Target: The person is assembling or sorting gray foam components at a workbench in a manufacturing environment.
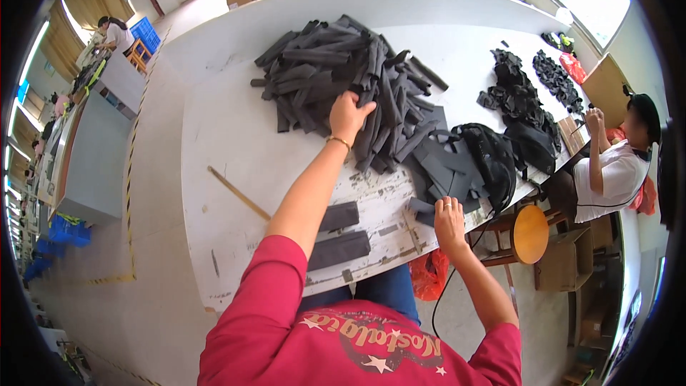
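A large heap of folded black fabric strips [314, 64] lies on the white table. My left hand [349, 118] is at its near side, thumb and fingers closed around a black strip. By the table's near edge, my right hand [450, 223] pinches a dark grey flat piece [423, 211]; its fingertips partly cover the piece's end. More flat dark grey pieces [450, 168] lie loosely overlapped just beyond that hand. Two black folded strips [339, 249] rest side by side near the front edge, partly behind my left forearm.
A thin wooden stick [238, 191] lies left of my forearm. A black bag [493, 164] and heaps of small black pieces [511, 82] occupy the table's right side. A co-worker [614, 157] sits there. A round wooden stool [529, 234] stands below the edge, near a red plastic bag [429, 275].
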A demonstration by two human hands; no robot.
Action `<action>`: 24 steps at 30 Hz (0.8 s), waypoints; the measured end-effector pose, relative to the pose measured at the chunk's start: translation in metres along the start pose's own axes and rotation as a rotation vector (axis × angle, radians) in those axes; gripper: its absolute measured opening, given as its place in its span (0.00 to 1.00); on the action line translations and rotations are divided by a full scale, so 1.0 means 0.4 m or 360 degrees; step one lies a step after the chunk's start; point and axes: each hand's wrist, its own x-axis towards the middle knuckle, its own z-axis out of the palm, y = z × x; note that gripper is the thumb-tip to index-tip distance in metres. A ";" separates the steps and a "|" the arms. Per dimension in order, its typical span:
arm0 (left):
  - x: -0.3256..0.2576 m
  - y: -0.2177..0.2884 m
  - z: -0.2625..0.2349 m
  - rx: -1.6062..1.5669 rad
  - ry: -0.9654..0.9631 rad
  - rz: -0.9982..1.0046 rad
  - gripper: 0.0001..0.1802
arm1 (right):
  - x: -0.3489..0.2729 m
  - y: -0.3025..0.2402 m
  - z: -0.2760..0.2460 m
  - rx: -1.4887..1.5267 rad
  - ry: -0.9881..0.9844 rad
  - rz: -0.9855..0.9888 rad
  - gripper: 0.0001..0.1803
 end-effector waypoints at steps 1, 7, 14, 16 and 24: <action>-0.003 -0.007 0.016 0.0091 -0.0057 -0.0047 0.23 | 0.006 -0.002 -0.018 0.0181 0.0112 0.0076 0.11; -0.064 0.034 -0.044 -0.1149 -0.0382 -0.0619 0.12 | 0.063 -0.007 -0.206 0.0891 0.0020 0.0336 0.19; -0.242 0.163 -0.238 -0.2101 -0.0351 -0.1077 0.09 | 0.086 -0.125 -0.247 0.1441 0.0407 0.0008 0.16; -0.275 0.159 -0.273 -0.2117 -0.0350 -0.1055 0.09 | 0.077 -0.155 -0.267 0.1528 0.0309 0.0105 0.15; -0.333 0.176 -0.347 -0.2312 -0.0331 -0.1042 0.11 | 0.083 -0.215 -0.336 0.1745 0.0510 0.0088 0.20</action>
